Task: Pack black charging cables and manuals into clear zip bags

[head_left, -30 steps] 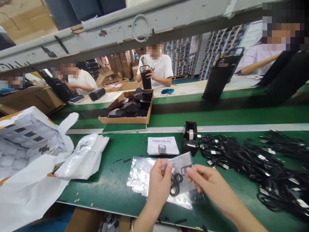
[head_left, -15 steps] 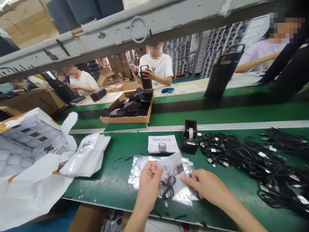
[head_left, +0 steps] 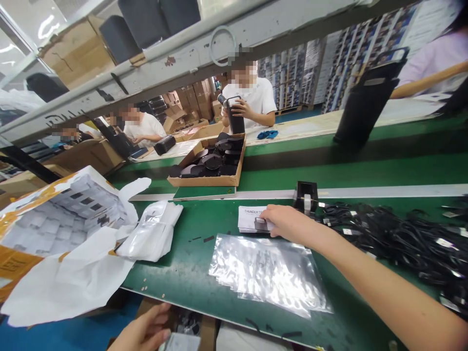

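My right hand (head_left: 283, 223) reaches over the stack of printed leaflets (head_left: 248, 222), its fingers closed on the right part of the top one. Down at the left, beyond the table's front edge, my left hand (head_left: 142, 331) has its fingers apart. A clear plastic bag (head_left: 182, 342) shows just past its fingertips, partly cut off by the picture's bottom. In front of the leaflets lies a fanned layer of flat clear bags (head_left: 266, 273). To the right spreads a heap of black cables (head_left: 387, 234) with pale connectors.
A black tape dispenser (head_left: 306, 195) stands behind my right wrist. Left are bundled white bags (head_left: 155, 231) and an open carton (head_left: 54, 224). A shallow tray (head_left: 204, 181) holds dark parts. A black speaker (head_left: 365, 105) stands at right; co-workers sit opposite.
My left hand has moved down-left past the table edge with the filled bag. My right hand has gone from that bag to the leaflet stack. The view has shifted.
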Demonstrator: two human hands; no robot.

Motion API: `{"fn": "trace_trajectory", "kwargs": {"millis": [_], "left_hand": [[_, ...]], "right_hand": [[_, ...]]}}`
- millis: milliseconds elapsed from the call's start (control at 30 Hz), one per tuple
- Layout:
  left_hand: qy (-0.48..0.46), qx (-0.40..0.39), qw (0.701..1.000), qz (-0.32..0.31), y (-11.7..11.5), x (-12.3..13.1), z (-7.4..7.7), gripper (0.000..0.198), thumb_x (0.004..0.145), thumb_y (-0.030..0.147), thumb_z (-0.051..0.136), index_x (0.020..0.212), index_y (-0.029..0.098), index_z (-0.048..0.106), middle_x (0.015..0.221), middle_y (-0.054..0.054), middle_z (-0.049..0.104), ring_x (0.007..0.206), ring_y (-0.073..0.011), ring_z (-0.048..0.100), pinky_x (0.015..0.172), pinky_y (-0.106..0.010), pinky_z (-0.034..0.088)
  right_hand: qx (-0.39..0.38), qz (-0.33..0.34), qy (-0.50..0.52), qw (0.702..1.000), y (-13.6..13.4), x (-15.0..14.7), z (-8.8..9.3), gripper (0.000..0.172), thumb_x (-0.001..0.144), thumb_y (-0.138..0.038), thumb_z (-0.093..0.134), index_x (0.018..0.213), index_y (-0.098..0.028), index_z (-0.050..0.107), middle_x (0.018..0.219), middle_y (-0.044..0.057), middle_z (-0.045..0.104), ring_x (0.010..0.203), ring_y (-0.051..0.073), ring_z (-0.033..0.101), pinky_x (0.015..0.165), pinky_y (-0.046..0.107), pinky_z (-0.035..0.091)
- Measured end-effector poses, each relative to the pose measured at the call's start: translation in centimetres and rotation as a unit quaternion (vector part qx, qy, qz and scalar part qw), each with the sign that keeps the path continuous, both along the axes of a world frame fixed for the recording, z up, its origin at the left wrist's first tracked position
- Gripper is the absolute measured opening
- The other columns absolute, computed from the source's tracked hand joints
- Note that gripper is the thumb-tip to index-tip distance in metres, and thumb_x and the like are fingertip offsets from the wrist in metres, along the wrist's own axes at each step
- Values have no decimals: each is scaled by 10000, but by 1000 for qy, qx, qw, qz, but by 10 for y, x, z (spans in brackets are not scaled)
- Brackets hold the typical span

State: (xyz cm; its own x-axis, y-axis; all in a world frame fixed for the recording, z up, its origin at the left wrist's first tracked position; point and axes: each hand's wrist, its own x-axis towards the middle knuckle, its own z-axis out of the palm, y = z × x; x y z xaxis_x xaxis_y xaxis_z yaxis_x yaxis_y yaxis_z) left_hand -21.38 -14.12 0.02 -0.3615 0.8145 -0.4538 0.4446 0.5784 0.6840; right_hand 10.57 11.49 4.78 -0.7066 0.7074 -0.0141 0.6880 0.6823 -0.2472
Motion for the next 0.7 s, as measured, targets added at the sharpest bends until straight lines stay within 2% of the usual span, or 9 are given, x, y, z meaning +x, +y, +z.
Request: {"fn": "trace_trajectory", "kwargs": {"millis": [100,167,267,367,400,467,533,633,700], "left_hand": [[-67,37,997,-22,19,20,16,343,685,507,658,839,202,688,854,-49,721,868,-260,639,792,-329,484],[-131,52,990,-14,40,46,28,387,690,545,642,763,167,690,750,-70,722,748,-238,650,695,-310,497],[-305,82,947,63,73,91,34,625,663,668,574,1007,154,664,926,-123,721,817,-241,663,758,-342,499],[-404,95,909,47,103,128,30,526,703,560,629,994,123,668,966,-131,708,844,-214,657,786,-310,486],[-406,105,907,29,110,138,28,468,704,500,663,970,116,674,924,-119,714,793,-194,656,744,-286,489],[-394,118,912,-13,122,156,26,391,702,433,690,922,110,681,805,-87,716,677,-159,635,654,-256,481],[-389,108,913,-60,129,173,23,382,701,441,683,888,108,674,722,-63,695,618,-144,608,617,-252,468],[-382,102,914,-91,134,198,15,411,734,497,612,922,131,620,735,-41,653,638,-142,589,645,-271,462],[-297,133,942,-82,135,214,7,363,778,493,547,921,161,579,750,-23,611,622,-136,557,638,-278,447]], "right_hand": [[-11,12,0,1000,8,3,7,85,642,-116,670,634,-195,701,663,35,679,603,205,630,514,253,407],[-3,11,15,1000,3,5,12,187,735,-136,585,604,-204,700,622,36,676,594,201,627,527,265,412],[30,21,55,998,-23,10,12,272,849,-174,468,782,-224,727,881,69,709,812,234,632,687,329,441],[49,68,135,987,-60,21,2,214,859,-254,506,840,-264,719,1128,54,646,1033,246,555,853,387,402],[50,49,175,982,-70,28,-3,188,847,-296,529,846,-263,714,1185,59,614,1079,259,525,879,408,391],[17,-84,259,962,-85,44,-14,243,820,-383,545,974,-246,674,1222,90,576,1054,270,533,847,418,422],[-103,-217,315,918,-92,65,-26,327,801,-448,529,997,-210,639,1034,93,645,847,236,599,695,360,481],[-293,-287,350,842,-96,103,-42,311,760,-498,540,689,-201,603,631,9,607,566,169,551,498,272,433],[-320,-345,366,803,-100,130,-52,334,717,-532,573,621,-212,574,571,-3,572,534,163,523,472,269,402]]}}
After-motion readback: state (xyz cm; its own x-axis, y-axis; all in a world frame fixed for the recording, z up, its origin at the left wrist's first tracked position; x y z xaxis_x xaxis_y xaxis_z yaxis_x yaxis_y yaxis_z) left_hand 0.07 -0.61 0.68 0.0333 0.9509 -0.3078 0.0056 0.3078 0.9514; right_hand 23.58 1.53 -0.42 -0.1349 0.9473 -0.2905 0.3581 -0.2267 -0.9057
